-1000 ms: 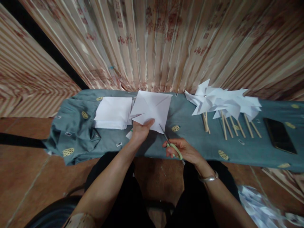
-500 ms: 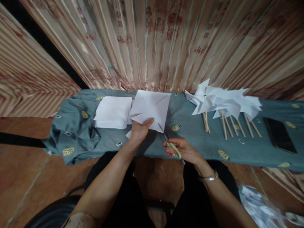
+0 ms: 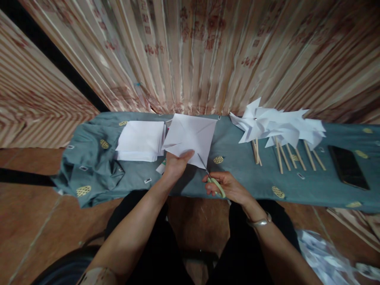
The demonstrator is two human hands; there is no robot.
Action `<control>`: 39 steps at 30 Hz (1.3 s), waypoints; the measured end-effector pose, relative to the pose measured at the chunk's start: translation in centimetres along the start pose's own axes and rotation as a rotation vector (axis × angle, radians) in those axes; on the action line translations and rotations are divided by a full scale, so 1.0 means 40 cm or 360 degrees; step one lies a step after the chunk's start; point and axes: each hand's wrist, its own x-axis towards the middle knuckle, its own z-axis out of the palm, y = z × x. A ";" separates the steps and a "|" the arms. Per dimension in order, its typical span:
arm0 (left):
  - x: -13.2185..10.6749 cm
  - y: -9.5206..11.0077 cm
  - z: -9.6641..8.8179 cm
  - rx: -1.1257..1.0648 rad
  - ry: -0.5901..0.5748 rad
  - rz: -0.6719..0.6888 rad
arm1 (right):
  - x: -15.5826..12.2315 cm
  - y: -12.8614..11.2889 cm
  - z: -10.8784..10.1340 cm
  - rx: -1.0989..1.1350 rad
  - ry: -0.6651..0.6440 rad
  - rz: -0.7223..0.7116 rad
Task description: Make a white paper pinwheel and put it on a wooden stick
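Note:
My left hand pinches the near edge of a creased white paper square and holds it tilted above the blue-green cloth on the bench. My right hand grips green-handled scissors. Their blades point up and left, with the tips at the paper's lower right corner. Both hands are closed on what they hold.
A stack of white paper squares lies left of the held sheet. Several white paper pinwheels on wooden sticks lie to the right, with a dark phone beyond them. Striped curtains hang behind. Crumpled paper scraps lie on the floor at lower right.
The scissors and my right hand have crept slightly up and left toward the paper's corner. The sheet has shifted a little in my left hand.

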 end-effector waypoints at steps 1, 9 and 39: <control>-0.001 0.003 0.000 -0.0008 0.0000 -0.0008 | 0.001 0.001 0.000 -0.0004 0.0004 -0.0002; 0.000 0.012 -0.001 0.0021 0.0011 -0.0021 | 0.002 -0.006 0.006 -0.0031 0.0042 0.0010; -0.016 0.004 0.003 0.0059 -0.0097 -0.0029 | 0.003 -0.019 0.018 -0.0038 0.0135 -0.0007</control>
